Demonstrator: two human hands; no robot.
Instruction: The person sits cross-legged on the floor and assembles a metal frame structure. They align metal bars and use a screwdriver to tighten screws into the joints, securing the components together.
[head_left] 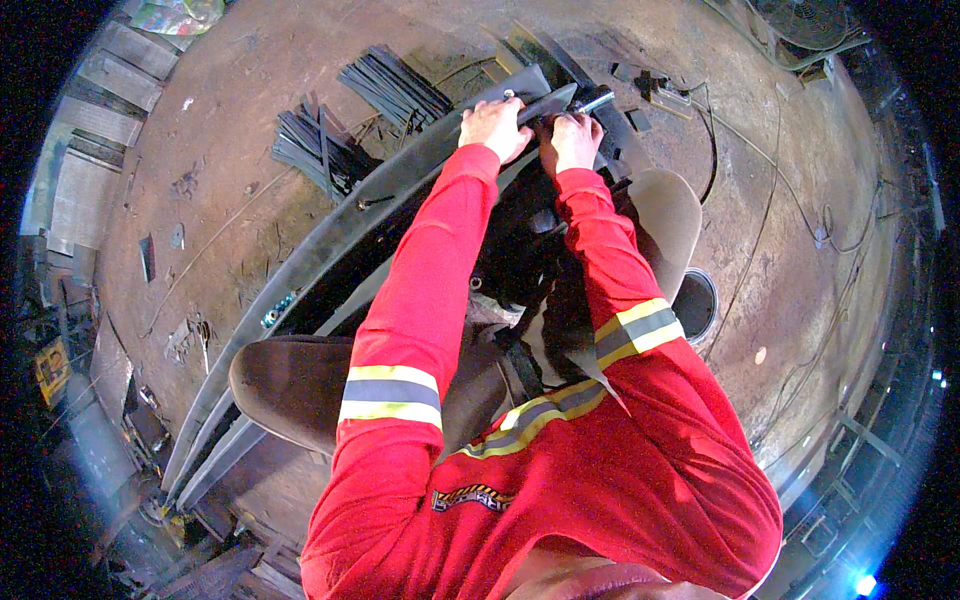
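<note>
The left hand (494, 126) lies knuckles-up on the upper end of a long curved steel bar (330, 235), its fingers curled over the far edge and pressing the metal down; it grips the bar itself. Just beside it, the right hand (574, 139) is closed around a dark-handled tool (585, 104) whose bright metal tip sticks out to the right, past the bar's end. The two hands almost touch, working at the same spot near the top of the bar.

The bar is the topmost of a stack of similar curved strips that sweeps from the hands down toward the lower left, passing between the person's knees (290, 380). Judging from this, the step is best done with the left hand holding the strip firmly so it cannot shift against the ones below, while the right keeps the tool square to the work and close to the left hand's grip. The fingers over the edge sit near the tool's tip, so a slip could catch them.

Farther out, two bundles of thin dark rods (318, 148) lie on the rusty floor (790, 300) to the left, with cables trailing on the right.
</note>
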